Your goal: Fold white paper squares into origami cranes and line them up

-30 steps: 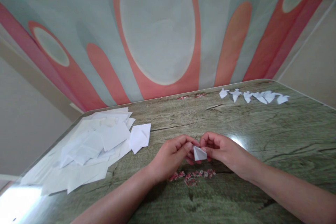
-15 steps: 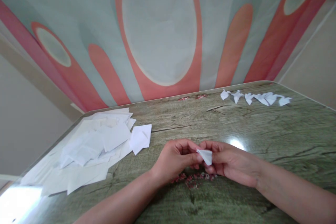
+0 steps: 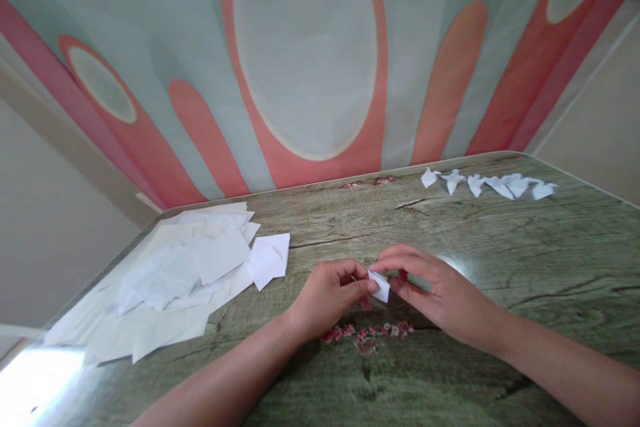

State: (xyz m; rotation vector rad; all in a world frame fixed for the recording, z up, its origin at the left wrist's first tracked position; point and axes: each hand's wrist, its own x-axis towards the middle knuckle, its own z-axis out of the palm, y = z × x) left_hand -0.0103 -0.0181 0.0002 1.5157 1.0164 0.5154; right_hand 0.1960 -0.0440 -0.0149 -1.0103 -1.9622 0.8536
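A small piece of folded white paper [image 3: 381, 287] is held up over the middle of the table. My left hand [image 3: 336, 293] pinches its left side between thumb and fingers. On the other side, my right hand [image 3: 434, 287] has its thumb and fingertips at the paper's right and upper edges, with a gap between thumb and forefinger. The fingers partly cover the paper's far side. Several small folded paper birds [image 3: 500, 185] stand in a row at the table's back right.
A broad heap of loose white paper sheets [image 3: 170, 280] covers the table's left side. Beside it lies a small stack of square paper [image 3: 269, 260]. The wood-patterned table [image 3: 320, 220] meets a patterned curtain [image 3: 305, 53] along its back edge.
My right hand has loosened and its fingers have lifted and spread along the paper. The folded paper has shifted slightly left and turned, still in my left hand's pinch.
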